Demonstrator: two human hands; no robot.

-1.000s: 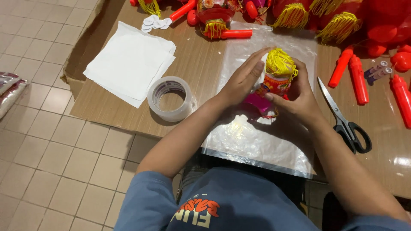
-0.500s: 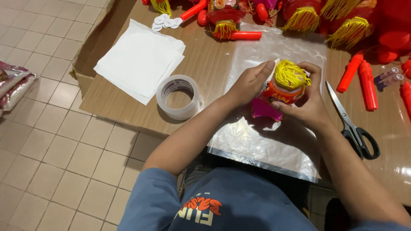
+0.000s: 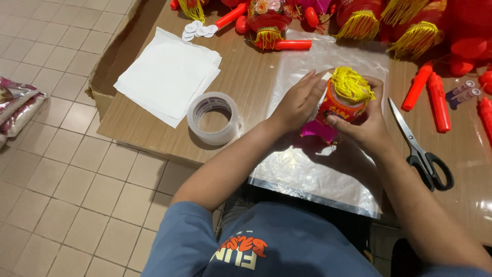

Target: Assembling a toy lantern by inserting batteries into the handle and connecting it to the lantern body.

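Both my hands hold a small red lantern (image 3: 341, 105) with a yellow tassel fringe on top and a pink base, just above a clear plastic bag (image 3: 312, 169) lying flat on the wooden table. My left hand (image 3: 297, 102) presses against the lantern's left side with fingers stretched upward. Around its right side curls my right hand (image 3: 366, 123), thumb on the front.
A roll of clear tape (image 3: 213, 118) stands left of the hands, next to a stack of white sheets (image 3: 166, 74). Black-handled scissors (image 3: 423, 151) lie to the right. More red lanterns, yellow tassels and red sticks (image 3: 433, 95) crowd the table's far side. Tiled floor lies left.
The lantern has been turned slightly in my hands, and my left fingers have shifted up along its side. The view has moved a little.
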